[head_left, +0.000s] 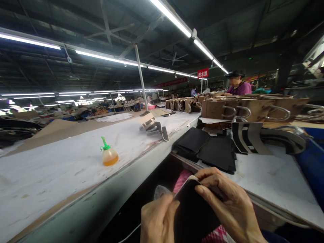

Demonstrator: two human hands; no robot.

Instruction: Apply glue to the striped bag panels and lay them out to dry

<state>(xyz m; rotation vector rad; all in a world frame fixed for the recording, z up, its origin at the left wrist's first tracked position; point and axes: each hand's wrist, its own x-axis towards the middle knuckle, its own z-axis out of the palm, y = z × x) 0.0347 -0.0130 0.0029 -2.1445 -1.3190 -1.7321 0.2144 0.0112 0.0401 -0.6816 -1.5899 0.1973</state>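
Observation:
My left hand [158, 219] and my right hand [227, 202] both grip a black flat piece of material [193, 212] with a pale edge, low in the middle of the view. The right fingers curl over its top edge. The left fingers pinch its left side. Pink checked cloth [181, 180] shows behind and beneath the piece. Stacks of black flat pieces [207, 148] lie on the white table [268, 175] just beyond my hands.
A long white conveyor bench [63, 165] runs on the left with a small orange-filled bottle with a green nozzle [108, 155]. Striped pieces [154, 126] lie further along. Brown paper bags with handles [227, 108] line the right. A person in purple [239, 86] works behind them.

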